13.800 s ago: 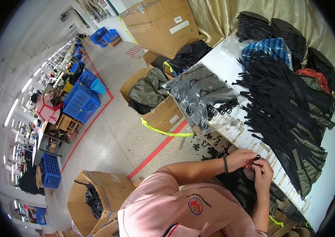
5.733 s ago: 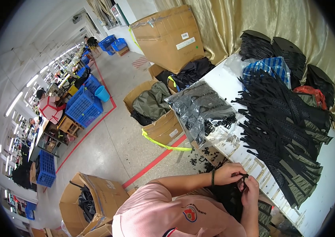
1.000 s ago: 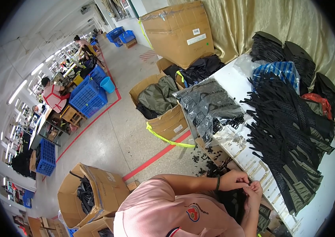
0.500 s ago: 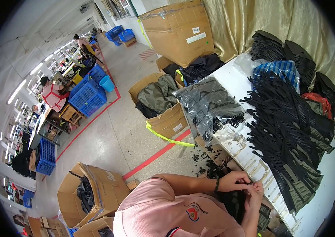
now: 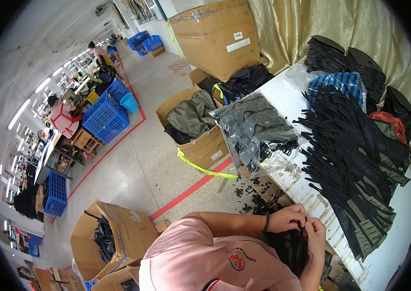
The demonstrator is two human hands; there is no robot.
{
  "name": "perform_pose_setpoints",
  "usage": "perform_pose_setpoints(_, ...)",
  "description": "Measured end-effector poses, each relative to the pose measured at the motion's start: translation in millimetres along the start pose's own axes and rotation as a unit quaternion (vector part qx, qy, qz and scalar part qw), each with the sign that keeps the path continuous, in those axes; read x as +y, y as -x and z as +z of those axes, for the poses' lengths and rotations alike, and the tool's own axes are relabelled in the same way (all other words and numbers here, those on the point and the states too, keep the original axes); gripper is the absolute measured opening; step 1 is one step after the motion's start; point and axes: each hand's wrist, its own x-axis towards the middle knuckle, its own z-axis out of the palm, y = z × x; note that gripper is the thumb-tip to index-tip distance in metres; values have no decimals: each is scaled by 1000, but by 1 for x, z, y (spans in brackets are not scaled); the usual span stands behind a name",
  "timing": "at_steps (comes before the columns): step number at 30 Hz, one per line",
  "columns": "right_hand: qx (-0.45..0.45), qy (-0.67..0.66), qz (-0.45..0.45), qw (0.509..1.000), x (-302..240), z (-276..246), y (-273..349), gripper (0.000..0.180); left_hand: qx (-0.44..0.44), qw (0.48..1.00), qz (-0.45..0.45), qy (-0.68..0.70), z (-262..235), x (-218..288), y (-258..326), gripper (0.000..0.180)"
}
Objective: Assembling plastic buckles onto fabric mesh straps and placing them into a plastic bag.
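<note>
My left hand, with a dark band on its wrist, and my right hand meet at the near edge of a white table. Both pinch one small black piece between their fingertips. Just below the hands lies a dark bundle of black pieces against my pink shirt. A big heap of black mesh and olive straps covers the table beyond my hands.
A clear plastic bag of black buckles hangs over the table's left end, and a blue striped bag lies behind it. Open cardboard boxes with dark fabric stand on the floor. Black scraps litter the floor. Other people work at far left.
My hands stay together on the small black piece at the table edge, with only slight finger movement. The view has shifted a little.
</note>
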Motion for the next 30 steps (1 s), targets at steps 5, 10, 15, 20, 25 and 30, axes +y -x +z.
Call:
perform_pose_setpoints(5, 23, 3, -5, 1000, 0, 3, 9, 10, -49, 998, -40, 4, 8, 10, 3, 11)
perform_pose_setpoints(10, 30, 57, -103, 993, -7, 10, 3, 11, 11, 952, -206, 224, 4, 18, 15, 19)
perform_pose_setpoints(15, 157, 326, -206, 909, -4, -39, -1, 15, 210, 879, -409, 124, -49, -7, 78, 24)
perform_pose_setpoints(20, 355, 469, -225, 777, -12, -125, -27, 16, 172, 911, -156, -339, -53, -17, 56, 30)
perform_pose_setpoints(25, 347, 587, -258, 684, -23, -139, -65, 17, -44, 977, -193, -78, -13, -5, 6, 12)
perform_pose_setpoints(30, 326, 534, -391, 675, -27, -116, -129, 7, -131, 979, -150, -55, -31, -13, -6, 18)
